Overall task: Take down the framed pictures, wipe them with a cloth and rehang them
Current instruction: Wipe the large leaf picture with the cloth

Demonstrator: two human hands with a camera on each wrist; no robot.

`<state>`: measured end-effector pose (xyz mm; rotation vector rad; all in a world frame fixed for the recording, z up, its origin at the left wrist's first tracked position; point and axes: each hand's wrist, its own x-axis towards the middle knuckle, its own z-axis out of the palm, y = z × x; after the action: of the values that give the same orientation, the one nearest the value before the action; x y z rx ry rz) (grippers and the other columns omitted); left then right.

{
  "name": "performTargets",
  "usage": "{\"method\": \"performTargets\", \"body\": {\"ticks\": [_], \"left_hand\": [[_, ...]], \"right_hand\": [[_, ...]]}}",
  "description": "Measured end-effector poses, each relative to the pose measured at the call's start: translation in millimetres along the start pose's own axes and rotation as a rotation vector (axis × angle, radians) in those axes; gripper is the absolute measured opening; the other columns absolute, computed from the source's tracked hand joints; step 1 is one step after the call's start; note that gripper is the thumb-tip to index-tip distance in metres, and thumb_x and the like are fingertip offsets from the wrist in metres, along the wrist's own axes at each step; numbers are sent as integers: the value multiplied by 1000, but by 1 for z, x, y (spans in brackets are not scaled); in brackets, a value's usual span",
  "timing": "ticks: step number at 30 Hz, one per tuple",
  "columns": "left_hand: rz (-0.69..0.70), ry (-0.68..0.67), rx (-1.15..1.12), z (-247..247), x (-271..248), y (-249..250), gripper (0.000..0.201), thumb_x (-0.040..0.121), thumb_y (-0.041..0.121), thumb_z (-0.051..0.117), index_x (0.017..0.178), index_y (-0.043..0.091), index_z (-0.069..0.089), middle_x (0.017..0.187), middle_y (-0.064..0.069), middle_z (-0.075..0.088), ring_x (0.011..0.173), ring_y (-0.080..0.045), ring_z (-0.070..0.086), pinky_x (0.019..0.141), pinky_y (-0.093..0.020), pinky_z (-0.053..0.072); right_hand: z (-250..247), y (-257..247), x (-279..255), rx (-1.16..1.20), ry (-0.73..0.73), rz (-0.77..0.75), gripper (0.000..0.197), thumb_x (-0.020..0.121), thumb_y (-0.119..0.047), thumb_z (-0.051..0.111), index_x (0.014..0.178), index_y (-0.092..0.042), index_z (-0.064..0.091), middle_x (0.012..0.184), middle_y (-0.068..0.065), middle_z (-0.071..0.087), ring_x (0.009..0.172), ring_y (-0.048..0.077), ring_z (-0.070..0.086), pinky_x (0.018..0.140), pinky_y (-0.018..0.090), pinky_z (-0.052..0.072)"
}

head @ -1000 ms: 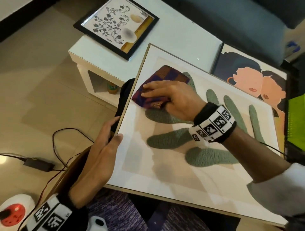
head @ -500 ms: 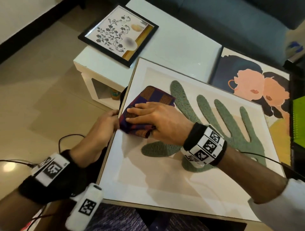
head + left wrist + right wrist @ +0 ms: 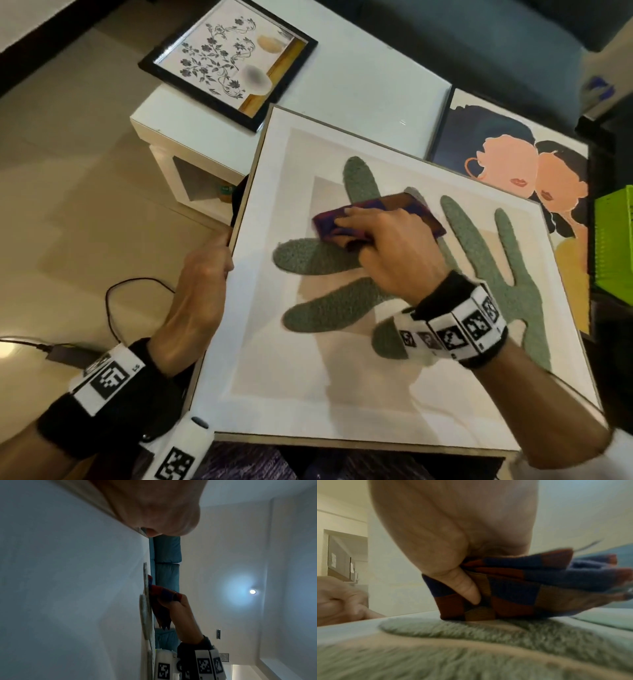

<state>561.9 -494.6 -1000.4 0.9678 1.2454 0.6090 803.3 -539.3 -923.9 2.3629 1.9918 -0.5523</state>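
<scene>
A large framed picture (image 3: pixel 281 370) with green cactus-like shapes lies across my lap. My right hand (image 3: pixel 387 240) grips a folded cloth (image 3: pixel 421 209) of purple, blue and brown checks and presses it on the glass near the picture's middle. In the right wrist view the thumb (image 3: pixel 464 588) tucks into the cloth (image 3: pixel 522 591). My left hand (image 3: pixel 209 270) holds the frame's left edge, fingers curled round it. The left wrist view shows the picture (image 3: pixel 68 588) edge-on, with the cloth (image 3: pixel 164 593) against it.
A black-framed floral picture (image 3: pixel 229 61) lies on the white low table (image 3: pixel 359 85). A picture of two faces (image 3: pixel 507 161) leans at the right, beside a green basket (image 3: pixel 616 246). A dark sofa (image 3: pixel 479 41) stands behind. A black cable (image 3: pixel 113 301) runs over the floor at left.
My right hand has slid the cloth from the picture's upper left corner rightward to its middle. My left hand has shifted its hold on the left edge.
</scene>
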Motion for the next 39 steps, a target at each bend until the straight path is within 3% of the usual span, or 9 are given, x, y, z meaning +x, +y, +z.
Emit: {"method": "performTargets", "body": {"ticks": [3,5,9,12,17,24,30,35,39], "left_hand": [[54,-20,32,3,-3,0,56,74,28,40,112,-8,59,104,-34,62,81,-41,56,72,-49,42],[68,-35,79,6,-6,1,53,77,26,38,115,2,67,107,-24,70,94,-49,62,74,-47,46],[69,-36,84,10,-8,3,50,79,22,36,109,18,76,103,-7,77,92,-38,68,74,-43,50],[74,-12,88,9,-3,-1,54,75,30,39,110,0,66,105,-23,70,95,-51,63,75,-49,45],[126,-15,107,5,1,-7,56,74,30,41,112,-5,60,106,-31,64,97,-51,60,82,-66,52],[163,-35,76,3,0,-13,49,75,25,39,103,-10,57,93,-33,57,81,-27,47,70,-47,36],[261,-22,178,7,-8,-8,47,78,21,37,108,-7,60,99,-34,60,89,-53,55,74,-68,46],[233,-31,134,7,-13,-7,47,77,19,37,111,1,63,100,-34,60,82,-32,53,71,-49,41],[232,-19,149,6,-14,-7,46,78,20,36,109,-5,59,95,-33,56,77,-28,47,71,-45,35]], "right_hand": [[7,-18,-10,10,21,-50,50,83,-23,51,130,-34,67,138,-9,63,119,22,63,94,45,53],[10,-34,-12,46,6,-93,53,80,-24,47,128,-33,68,134,-10,65,115,22,64,90,44,54],[11,-34,-20,79,54,17,52,80,-24,47,126,-36,69,123,-10,71,101,23,69,83,40,57],[6,-30,-24,1,55,130,48,82,-20,52,125,-32,69,110,0,74,93,30,69,82,42,56],[12,-73,-12,48,-57,-34,39,88,-23,52,123,-31,68,112,-2,72,93,27,67,81,43,55],[-1,-29,-29,18,98,298,38,78,-21,45,106,-23,72,77,3,68,68,25,62,71,40,58],[9,-62,-30,131,118,130,51,74,-25,43,117,-25,70,104,-3,74,84,25,68,79,43,57],[-4,-29,-44,165,177,289,57,70,-25,39,116,-27,71,76,1,70,64,23,63,69,41,59],[6,-42,-32,27,105,180,39,81,-23,45,110,-26,70,93,-1,72,78,25,66,76,41,56]]}}
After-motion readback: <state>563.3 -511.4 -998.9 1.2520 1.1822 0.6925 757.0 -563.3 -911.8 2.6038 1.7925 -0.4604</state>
